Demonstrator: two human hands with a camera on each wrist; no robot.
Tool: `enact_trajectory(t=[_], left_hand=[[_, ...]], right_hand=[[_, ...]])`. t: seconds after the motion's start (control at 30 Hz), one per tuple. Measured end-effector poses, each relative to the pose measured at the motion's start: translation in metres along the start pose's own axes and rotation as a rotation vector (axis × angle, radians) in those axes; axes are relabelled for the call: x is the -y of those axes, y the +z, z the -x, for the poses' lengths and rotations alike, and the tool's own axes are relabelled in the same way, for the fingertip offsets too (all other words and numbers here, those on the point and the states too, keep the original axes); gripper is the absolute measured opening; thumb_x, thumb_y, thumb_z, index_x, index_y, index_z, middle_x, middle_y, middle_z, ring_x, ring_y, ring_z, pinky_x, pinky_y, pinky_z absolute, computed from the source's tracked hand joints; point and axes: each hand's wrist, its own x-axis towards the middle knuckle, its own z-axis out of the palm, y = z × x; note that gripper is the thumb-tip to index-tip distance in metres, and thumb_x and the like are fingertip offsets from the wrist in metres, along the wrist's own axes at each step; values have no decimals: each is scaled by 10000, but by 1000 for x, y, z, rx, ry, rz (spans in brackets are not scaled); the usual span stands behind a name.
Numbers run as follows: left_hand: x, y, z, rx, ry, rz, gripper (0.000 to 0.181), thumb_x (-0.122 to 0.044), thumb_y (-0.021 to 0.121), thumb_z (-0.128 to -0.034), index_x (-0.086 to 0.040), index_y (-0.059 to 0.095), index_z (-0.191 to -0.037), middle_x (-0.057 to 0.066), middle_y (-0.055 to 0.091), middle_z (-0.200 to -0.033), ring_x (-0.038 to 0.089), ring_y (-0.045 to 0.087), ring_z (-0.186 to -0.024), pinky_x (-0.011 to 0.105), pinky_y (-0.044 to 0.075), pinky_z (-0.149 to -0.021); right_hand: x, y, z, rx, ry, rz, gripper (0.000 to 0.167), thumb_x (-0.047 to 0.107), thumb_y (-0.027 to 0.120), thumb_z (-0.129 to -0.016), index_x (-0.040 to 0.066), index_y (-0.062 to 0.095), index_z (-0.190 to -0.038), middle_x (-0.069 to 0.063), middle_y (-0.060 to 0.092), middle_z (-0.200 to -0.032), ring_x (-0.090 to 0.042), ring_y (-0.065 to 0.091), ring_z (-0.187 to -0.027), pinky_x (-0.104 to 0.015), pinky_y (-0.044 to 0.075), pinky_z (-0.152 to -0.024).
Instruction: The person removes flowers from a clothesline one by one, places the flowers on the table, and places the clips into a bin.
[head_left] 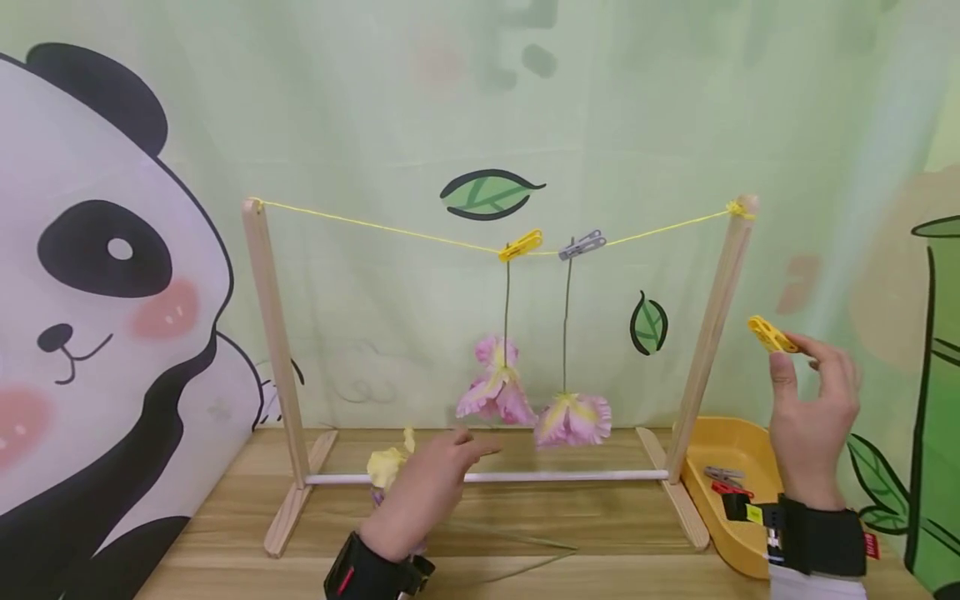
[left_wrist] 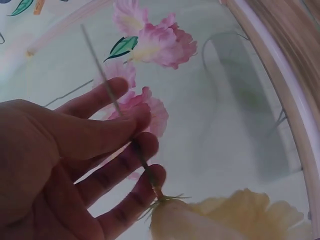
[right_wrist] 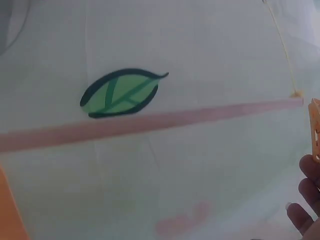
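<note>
My left hand (head_left: 423, 487) (left_wrist: 60, 145) pinches the thin stem (left_wrist: 96, 57) of a yellow flower (head_left: 386, 467) (left_wrist: 250, 217), its bloom beside the little finger in the left wrist view. Raised at the right, my right hand (head_left: 813, 421) (right_wrist: 310, 192) holds a yellow clothespin (head_left: 771, 335) (right_wrist: 315, 131) by thumb and fingertips. On the yellow string (head_left: 375, 223), a yellow clothespin (head_left: 521, 245) and a grey one (head_left: 582, 244) hold two pink flowers (head_left: 497, 396) (head_left: 573, 419) upside down by their stems.
The string is tied between two wooden posts (head_left: 277, 342) (head_left: 712, 342), joined low by a white bar (head_left: 562, 477). A yellow tray (head_left: 738, 550) with several clothespins (head_left: 726, 475) stands right of the frame. Thin green stems (head_left: 525, 537) lie at the table's front.
</note>
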Motion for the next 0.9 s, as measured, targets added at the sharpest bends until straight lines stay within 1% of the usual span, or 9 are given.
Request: enact_trajectory(t=[0.07, 0.17, 0.3, 0.37, 0.43, 0.57, 0.67, 0.77, 0.9], left_hand=[[0, 5, 1, 18, 27, -35, 547, 243, 642, -844, -126, 753, -1232, 34, 674, -943, 188, 645, -815, 278, 524, -684], [-3, 13, 3, 63, 44, -85, 571, 261, 680, -762, -131, 777, -1167, 11, 666, -888, 158, 629, -771, 252, 518, -674], [-9, 25, 4, 165, 47, -151, 522, 193, 779, -744, -174, 793, -1115, 6, 689, -909, 172, 662, -809, 258, 543, -674], [-13, 30, 5, 201, 44, -178, 455, 140, 795, -786, -197, 802, -1091, 8, 701, -919, 188, 674, -818, 275, 555, -665], [-16, 35, 6, 224, 46, -206, 422, 110, 790, -808, -220, 811, -1071, -1, 714, -923, 183, 678, -817, 278, 556, -657], [-18, 41, 11, 204, 68, -228, 376, 91, 785, -807, -226, 818, -1006, -21, 727, -906, 151, 683, -825, 275, 556, -670], [-19, 46, 13, 155, 84, -259, 344, 69, 796, -778, -223, 817, -960, -23, 719, -868, 139, 681, -805, 282, 550, -647], [-19, 51, 14, 121, 86, -283, 292, 25, 793, -768, -223, 811, -922, -14, 712, -835, 148, 679, -773, 296, 543, -606], [-20, 56, 15, 127, 72, -295, 230, -33, 782, -785, -228, 798, -906, -10, 710, -820, 155, 677, -760, 306, 537, -590]], right_hand=[[-9, -7, -3, -26, 35, 17, 315, 134, 671, -1033, -34, 682, -1299, 298, 516, -1119, 55, 424, -1109, -217, 279, -963], [-23, -16, -5, -42, 99, 50, 331, 160, 660, -1042, -34, 678, -1310, 311, 491, -1091, 70, 424, -1095, -206, 289, -949], [-44, -21, -5, -1, 155, 135, 338, 174, 644, -1050, -40, 671, -1310, 300, 446, -1049, 96, 383, -1057, -201, 291, -926], [-56, -22, -3, 66, 187, 190, 348, 178, 624, -1058, -36, 654, -1330, 208, 487, -1059, 59, 366, -1049, -220, 278, -925], [-68, -22, 0, 155, 210, 250, 351, 172, 605, -1063, -36, 637, -1344, 54, 542, -1094, -32, 388, -1050, -258, 276, -921], [-90, -20, 6, 349, 222, 336, 333, 127, 575, -1075, -85, 606, -1330, -251, 535, -1211, -330, 443, -1074, -399, 302, -892], [-104, -19, 11, 445, 198, 368, 294, 70, 585, -1066, -138, 602, -1272, -318, 528, -1168, -454, 455, -1041, -460, 328, -838], [-114, -20, 17, 531, 205, 402, 270, 31, 600, -1050, -169, 599, -1232, -333, 526, -1108, -459, 460, -974, -452, 360, -778], [-124, -23, 21, 676, 242, 456, 275, 12, 612, -1033, -202, 586, -1205, -353, 534, -1059, -451, 495, -914, -480, 431, -734]])
